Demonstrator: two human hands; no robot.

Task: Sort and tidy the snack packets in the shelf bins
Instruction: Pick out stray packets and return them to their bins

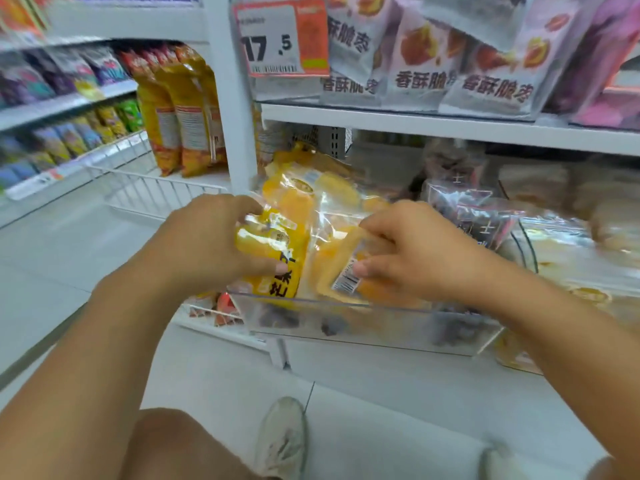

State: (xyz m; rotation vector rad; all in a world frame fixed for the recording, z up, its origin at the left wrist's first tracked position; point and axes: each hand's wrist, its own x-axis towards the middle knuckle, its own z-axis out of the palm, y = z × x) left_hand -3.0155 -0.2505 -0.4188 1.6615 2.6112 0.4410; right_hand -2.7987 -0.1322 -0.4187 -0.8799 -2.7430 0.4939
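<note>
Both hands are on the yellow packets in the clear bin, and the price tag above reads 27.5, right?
Not quite: the price tag reads 17.5, as the head view shows. The left hand and right hand do hold yellow packets in the clear bin.

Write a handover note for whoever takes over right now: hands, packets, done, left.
Left hand: grips a yellow packet over the clear bin.
Right hand: pinches a second packet, barcode side up, beside the first.
More yellow packets lie loose behind; dark packets sit to the right.
Done: cannot tell.
Left: seat both held packets and straighten the rest.
</note>
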